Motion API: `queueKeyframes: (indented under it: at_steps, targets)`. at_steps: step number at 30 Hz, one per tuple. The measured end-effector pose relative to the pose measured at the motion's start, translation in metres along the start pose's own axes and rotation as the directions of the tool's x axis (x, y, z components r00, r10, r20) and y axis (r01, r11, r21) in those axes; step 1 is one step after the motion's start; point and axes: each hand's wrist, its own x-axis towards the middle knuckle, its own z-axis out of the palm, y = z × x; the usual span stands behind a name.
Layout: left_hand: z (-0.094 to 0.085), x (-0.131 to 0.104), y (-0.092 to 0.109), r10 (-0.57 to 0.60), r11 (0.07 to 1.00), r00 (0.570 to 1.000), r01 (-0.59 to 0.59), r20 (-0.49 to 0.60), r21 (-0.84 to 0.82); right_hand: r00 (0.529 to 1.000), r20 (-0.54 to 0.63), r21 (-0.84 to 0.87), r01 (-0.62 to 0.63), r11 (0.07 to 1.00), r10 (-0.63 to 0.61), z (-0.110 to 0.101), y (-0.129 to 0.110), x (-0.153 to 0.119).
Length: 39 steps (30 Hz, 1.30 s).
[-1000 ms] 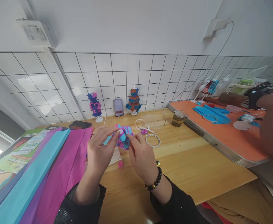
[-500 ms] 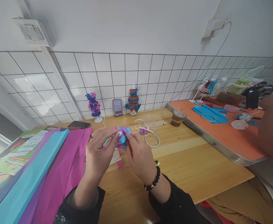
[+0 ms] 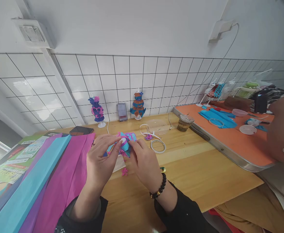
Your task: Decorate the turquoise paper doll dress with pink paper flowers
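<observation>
While the long sheets [image 3: 64, 165] lie overlapped down the left of the table [image 3: 200, 171], probably to keep stock close but off the work spot, both hands work mid-table. Sheets: flat, smooth, strip-shaped; blue, purple, magenta. Left hand [image 3: 101, 158] pinches the pink-and-blue bundle [image 3: 125, 145] between thumb and forefinger, likely to steady it. Bundle is between the hands, over the table; crumpled, soft-looking, paper or cloth, can't tell. Small pink scrap [image 3: 124, 171], petal-shaped, lies nearer the wearer. Right hand [image 3: 145, 165] pinches the bundle's right side, fingertips near the left's, presumably for fine control. Farther right: round white ring [image 3: 158, 152], flat; then upright cup [image 3: 184, 124], likely parked clear of the elbows.
</observation>
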Motion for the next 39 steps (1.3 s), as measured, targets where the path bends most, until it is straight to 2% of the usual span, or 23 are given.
queueKeyframes:
  at_steps: [10,12,19,23,27,33,39]
  targets:
    - [-0.003,-0.001,0.0,-0.003,1.0,1.0,0.002,0.02,0.013,1.0,0.003,-0.047,0.008,0.999,-0.008,-0.001,-0.003,0.0]
    - [-0.003,-0.001,-0.001,-0.009,1.0,1.0,0.009,0.015,0.021,1.0,-0.001,-0.012,0.017,1.0,-0.017,-0.001,-0.003,-0.001]
    - [-0.005,-0.002,-0.002,-0.035,0.999,0.999,0.035,0.0,0.002,1.0,0.017,0.275,-0.014,0.961,0.01,0.0,0.0,-0.001]
    - [-0.004,-0.003,-0.001,-0.059,0.998,0.998,0.059,0.003,-0.003,0.999,0.034,0.258,-0.027,0.966,0.019,0.0,-0.002,-0.001]
    - [-0.004,-0.004,-0.001,-0.083,0.997,0.997,0.083,0.005,0.005,1.0,0.001,0.25,0.002,0.968,-0.003,0.003,-0.005,-0.003]
    - [-0.005,-0.003,-0.003,-0.098,0.995,0.995,0.098,-0.018,-0.004,0.995,0.058,0.517,-0.094,0.851,0.075,0.011,0.0,-0.003]
    - [-0.006,-0.003,-0.003,-0.125,0.992,0.992,0.125,-0.035,0.003,0.977,0.153,0.716,-0.212,0.665,0.147,0.016,0.002,0.0]
